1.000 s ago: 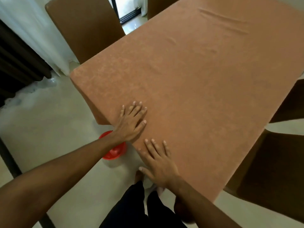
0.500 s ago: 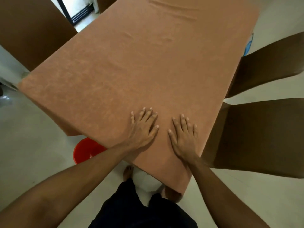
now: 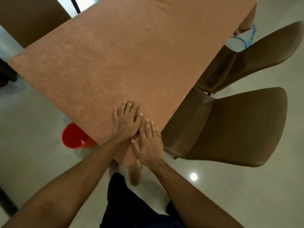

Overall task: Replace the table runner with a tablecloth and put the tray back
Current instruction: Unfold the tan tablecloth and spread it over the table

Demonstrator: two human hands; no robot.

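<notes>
A terracotta-orange tablecloth (image 3: 128,51) covers the whole table top and hangs over its edges. My left hand (image 3: 126,120) lies flat on the cloth at the table's near corner, fingers straight and spread. My right hand (image 3: 148,142) lies flat just beside it, right at the corner, its fingers straight and touching the left hand. Neither hand grips anything. No tray and no table runner are in view.
Two brown chairs (image 3: 230,125) (image 3: 256,53) stand along the table's right side, another brown chair (image 3: 28,18) at the far left. A red bucket (image 3: 74,137) sits on the floor under the near edge. A blue-rimmed object (image 3: 241,41) shows behind the far right corner.
Both hands have slid along the cloth to the right toward the table's near corner and come together. The camera has swung right, bringing the right-side chairs into view.
</notes>
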